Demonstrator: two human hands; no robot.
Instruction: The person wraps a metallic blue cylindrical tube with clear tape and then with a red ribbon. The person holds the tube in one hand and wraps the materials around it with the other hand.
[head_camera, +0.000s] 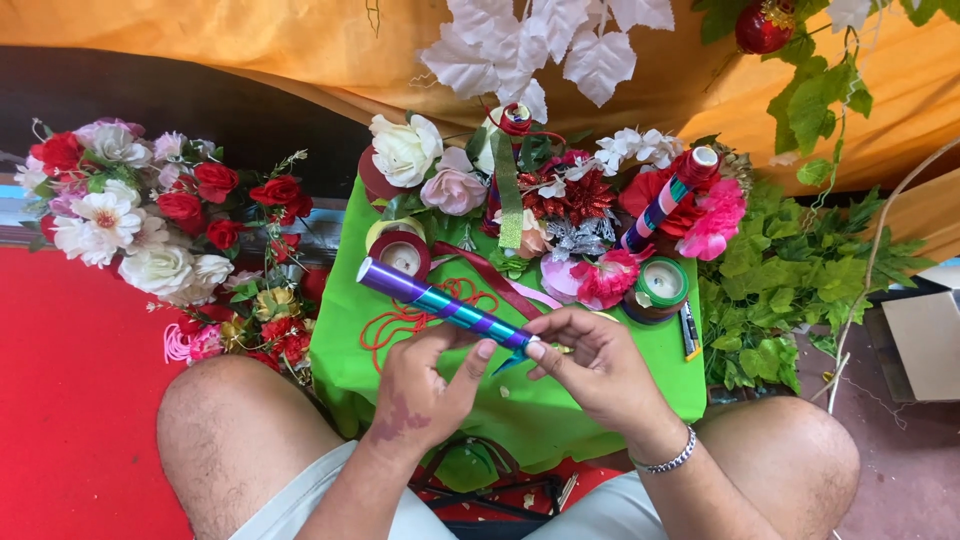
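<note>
My left hand and my right hand both grip the near end of a stick wrapped in purple and green ribbon. The stick points up and to the left over a small table draped in green cloth. My fingertips meet at the stick's lower end, where a bit of green ribbon hangs down. My bare knees show below the table, and a metal bracelet sits on my right wrist.
Ribbon rolls, one red and one green, lie on the cloth with artificial flowers, red cord and another wrapped stick. A bunch of red and white flowers lies left, green leaves right, orange fabric behind.
</note>
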